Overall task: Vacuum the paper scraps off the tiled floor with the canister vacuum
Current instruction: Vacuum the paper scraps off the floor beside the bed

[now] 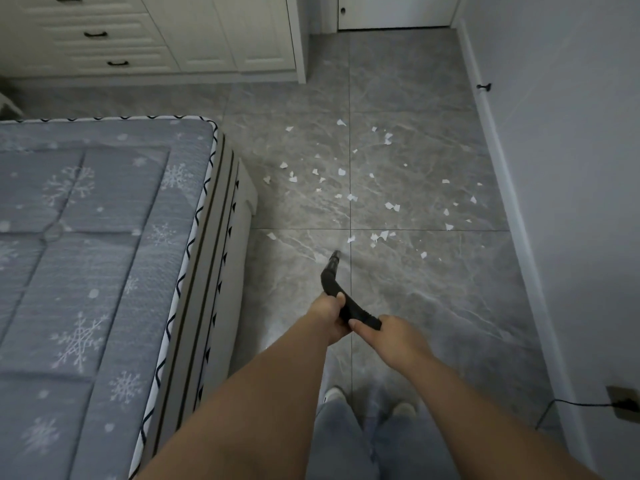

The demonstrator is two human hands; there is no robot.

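Both hands are gripping the black wand (pixel 341 299). Left hand (pixel 328 315) is wrapping it mid-handle, fingers curled under, thumb lying on top. Right hand (pixel 388 336) is closing round the rear end just behind, thumb pointing along the tube toward the left hand; the two hands are sitting nearly touching. Wand is bending at an elbow just past the left hand: rear section is running from lower right up to the left, front section is angling forward and slightly right, down toward the floor (pixel 415 306). Long axis overall is pointing away from the person, toward the scraps (pixel 349 197). Nozzle tip (pixel 336 254) is hanging close to the floor by a grout-line crossing; can't tell if it's touching the tile. Nearest scraps are lying just ahead and right of the tip, the rest are scattering further out across the grey marbled tiles, between the bed (pixel 104 254) on the left and the wall (pixel 571 168) on the right. Canister and hose aren't showing. Person's grey trousers and light shoes (pixel 334 394) are standing directly behind the hands. A cord (pixel 575 403) is running along the wall base into a socket (pixel 625 405) at lower right. White drawers (pixel 104 34) and a door (pixel 394 12) are sitting at the far end.
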